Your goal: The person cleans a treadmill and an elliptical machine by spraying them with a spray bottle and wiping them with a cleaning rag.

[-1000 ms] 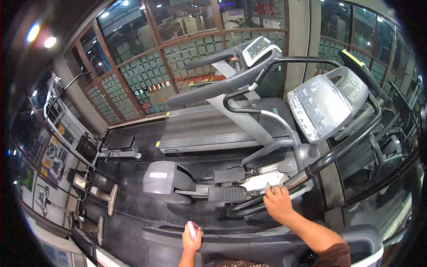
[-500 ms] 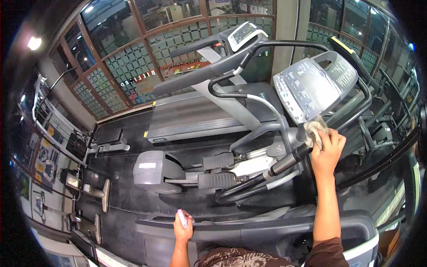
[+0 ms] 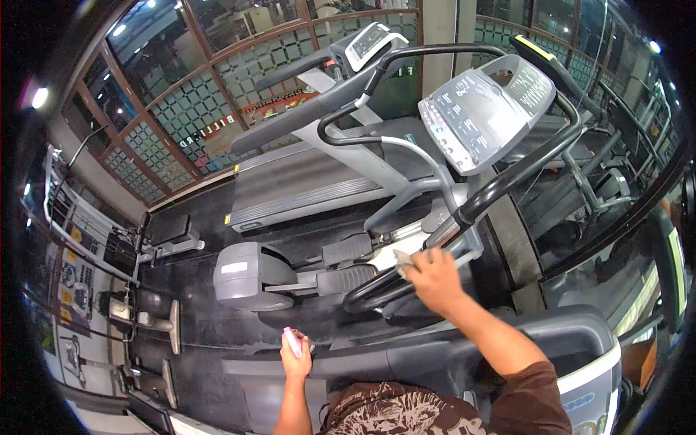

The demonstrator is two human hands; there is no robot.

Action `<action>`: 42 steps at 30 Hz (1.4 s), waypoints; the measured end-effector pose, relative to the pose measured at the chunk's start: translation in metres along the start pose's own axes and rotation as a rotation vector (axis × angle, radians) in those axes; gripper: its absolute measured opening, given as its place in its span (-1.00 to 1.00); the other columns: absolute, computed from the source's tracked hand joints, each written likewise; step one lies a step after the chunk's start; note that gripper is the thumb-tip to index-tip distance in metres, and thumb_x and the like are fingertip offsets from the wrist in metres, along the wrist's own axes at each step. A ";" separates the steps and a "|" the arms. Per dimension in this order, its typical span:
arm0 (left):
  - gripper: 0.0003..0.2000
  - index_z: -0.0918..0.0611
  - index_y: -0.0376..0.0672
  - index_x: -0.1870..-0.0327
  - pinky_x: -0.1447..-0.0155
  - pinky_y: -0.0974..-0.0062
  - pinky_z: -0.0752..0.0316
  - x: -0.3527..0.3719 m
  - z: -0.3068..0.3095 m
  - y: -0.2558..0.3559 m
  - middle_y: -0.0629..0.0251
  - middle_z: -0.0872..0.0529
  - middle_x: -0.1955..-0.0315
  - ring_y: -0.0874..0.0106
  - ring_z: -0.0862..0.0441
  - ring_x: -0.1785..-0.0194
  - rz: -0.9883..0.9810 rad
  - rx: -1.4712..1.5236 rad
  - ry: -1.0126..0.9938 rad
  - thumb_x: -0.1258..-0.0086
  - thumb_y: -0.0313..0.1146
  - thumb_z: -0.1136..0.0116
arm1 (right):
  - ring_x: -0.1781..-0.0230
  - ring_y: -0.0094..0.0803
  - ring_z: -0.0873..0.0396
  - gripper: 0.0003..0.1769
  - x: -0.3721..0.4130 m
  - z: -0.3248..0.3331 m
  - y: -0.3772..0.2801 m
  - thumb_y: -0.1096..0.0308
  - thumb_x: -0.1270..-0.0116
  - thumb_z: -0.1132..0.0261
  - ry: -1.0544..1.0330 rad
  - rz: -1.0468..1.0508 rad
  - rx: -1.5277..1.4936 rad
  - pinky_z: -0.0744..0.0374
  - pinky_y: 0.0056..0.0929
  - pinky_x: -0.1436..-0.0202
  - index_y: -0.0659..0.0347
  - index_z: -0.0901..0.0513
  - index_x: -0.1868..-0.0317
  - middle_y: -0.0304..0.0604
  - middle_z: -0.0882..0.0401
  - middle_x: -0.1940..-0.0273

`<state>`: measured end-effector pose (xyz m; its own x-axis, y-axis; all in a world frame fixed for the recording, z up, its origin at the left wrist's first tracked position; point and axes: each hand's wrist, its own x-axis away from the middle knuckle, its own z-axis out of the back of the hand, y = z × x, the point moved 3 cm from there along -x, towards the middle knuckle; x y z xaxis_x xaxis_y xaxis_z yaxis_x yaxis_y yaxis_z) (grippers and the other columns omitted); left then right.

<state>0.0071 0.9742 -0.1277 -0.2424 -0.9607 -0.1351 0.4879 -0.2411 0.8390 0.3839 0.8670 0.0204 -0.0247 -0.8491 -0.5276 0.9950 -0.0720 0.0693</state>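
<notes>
Right hand (image 3: 433, 279) pins a cloth (image 3: 403, 259) to the elliptical's bar (image 3: 366, 291), fingers clamped. Left hand (image 3: 296, 360) fingers wrap a pink bottle (image 3: 291, 341). Window (image 3: 196, 109) lettering, reversed, reads "BILLI RD".

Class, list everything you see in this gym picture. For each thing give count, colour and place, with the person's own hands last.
Elliptical: one, grey and black, centre.
Console: one, grey, atop the elliptical.
Pedals: two, black, low on the elliptical.
Handle: one, black, slanting below the console.
Treadmill: one, grey, behind the elliptical.
Bench: one, black, left by the wall.
Windows: several, check-patterned, along the back.
Cloth: one, pale, pressed to the elliptical's frame.
Bottle: one, pink, bottom centre.
Left hand: one, grips the bottle.
Right hand: one, holds the cloth.
</notes>
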 end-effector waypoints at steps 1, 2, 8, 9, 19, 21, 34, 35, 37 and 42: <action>-0.74 -0.52 -0.26 -0.05 -0.07 0.40 -0.57 -0.001 0.001 -0.001 0.17 -0.73 0.24 0.35 -0.71 0.16 -0.004 -0.001 0.007 -0.39 -0.49 -0.23 | 0.12 -0.17 -0.51 -0.85 -0.019 0.038 0.011 0.26 -0.14 -0.30 0.097 -0.012 0.013 -0.45 -0.14 0.15 0.04 -0.73 0.31 -0.26 -0.60 0.15; -0.74 -0.53 -0.26 -0.05 -0.07 0.39 -0.57 -0.001 0.000 -0.004 0.17 -0.73 0.25 0.34 -0.71 0.16 -0.006 -0.002 0.016 -0.38 -0.49 -0.23 | 0.20 -0.16 -0.53 -0.87 -0.037 0.065 0.042 0.27 -0.14 -0.31 0.190 -0.084 -0.050 -0.45 -0.12 0.16 0.08 -0.71 0.34 -0.24 -0.61 0.24; -0.73 -0.53 -0.24 -0.06 -0.03 0.38 -0.58 -0.001 -0.002 -0.011 0.17 -0.72 0.28 0.31 -0.72 0.19 0.003 0.048 0.016 -0.38 -0.48 -0.24 | 0.01 0.04 -0.59 -0.60 -0.058 0.197 0.300 0.02 -0.47 -0.26 0.573 -0.636 0.332 -0.47 -0.09 -0.14 0.17 -0.76 -0.02 0.09 -0.65 0.01; -0.73 -0.53 -0.24 -0.06 -0.03 0.38 -0.58 -0.001 -0.002 -0.011 0.17 -0.72 0.29 0.31 -0.71 0.20 0.004 0.041 0.020 -0.38 -0.47 -0.24 | -0.04 0.03 -0.60 -0.58 -0.051 0.189 0.334 -0.01 -0.47 -0.25 0.510 -0.692 0.292 -0.47 -0.11 -0.18 0.14 -0.76 -0.04 0.08 -0.64 -0.02; -0.70 -0.53 -0.19 -0.09 0.05 0.27 -0.59 -0.005 -0.009 0.001 0.18 -0.74 0.29 0.19 -0.73 0.25 -0.040 -0.123 -0.054 -0.39 -0.42 -0.26 | -0.03 0.11 -0.60 -0.68 -0.033 0.114 0.255 0.13 -0.49 -0.27 0.486 -0.685 0.110 -0.55 -0.08 -0.13 0.17 -0.72 -0.04 0.01 -0.59 -0.05; -0.69 -0.53 -0.20 -0.10 0.04 0.25 -0.60 -0.007 -0.010 0.001 0.15 -0.74 0.29 0.16 -0.73 0.24 -0.025 -0.122 -0.069 -0.38 -0.41 -0.27 | 0.05 0.10 -0.59 -0.74 -0.038 0.108 0.214 0.18 -0.47 -0.29 0.489 -0.672 0.106 -0.55 -0.07 -0.06 0.15 -0.72 0.01 -0.01 -0.59 -0.02; -0.70 -0.52 -0.23 -0.11 0.00 0.34 -0.59 0.002 -0.003 -0.008 0.16 -0.73 0.27 0.24 -0.73 0.21 -0.042 0.027 -0.011 -0.40 -0.44 -0.25 | -0.07 -0.01 -0.53 -0.76 -0.036 0.138 0.138 0.37 -0.36 -0.29 0.314 -0.397 0.068 -0.51 -0.14 -0.19 0.19 -0.73 0.01 0.01 -0.60 0.00; -0.70 -0.52 -0.23 -0.11 -0.01 0.33 -0.59 0.004 -0.001 -0.013 0.16 -0.74 0.26 0.23 -0.73 0.19 -0.045 0.026 -0.004 -0.41 -0.43 -0.25 | -0.09 -0.01 -0.55 -0.76 -0.037 0.151 0.170 0.34 -0.40 -0.29 0.405 -0.428 0.182 -0.49 -0.14 -0.23 0.23 -0.73 0.00 0.04 -0.62 -0.02; -0.69 -0.52 -0.22 -0.13 -0.06 0.30 -0.59 0.006 0.001 -0.012 0.15 -0.75 0.23 0.18 -0.75 0.14 -0.002 -0.040 -0.017 -0.41 -0.40 -0.25 | -0.17 0.10 -0.52 -0.63 -0.030 0.164 0.264 0.17 -0.49 -0.28 0.512 -0.620 0.140 -0.48 -0.06 -0.26 0.18 -0.68 -0.17 0.14 -0.58 -0.07; -0.66 -0.52 -0.21 -0.15 -0.01 0.26 -0.60 0.004 0.003 -0.005 0.13 -0.76 0.26 0.08 -0.75 0.16 0.041 -0.049 -0.004 -0.41 -0.38 -0.25 | -0.17 0.00 -0.58 -0.45 0.014 0.142 0.436 0.03 -0.51 -0.27 0.447 -1.020 0.136 -0.46 -0.17 -0.32 0.25 -0.54 -0.31 0.19 -0.57 -0.18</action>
<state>0.0009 0.9718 -0.1303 -0.2246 -0.9695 -0.0986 0.5381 -0.2077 0.8169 0.8033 0.7490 0.1633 -0.7577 -0.0981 -0.6452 0.5098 -0.7061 -0.4914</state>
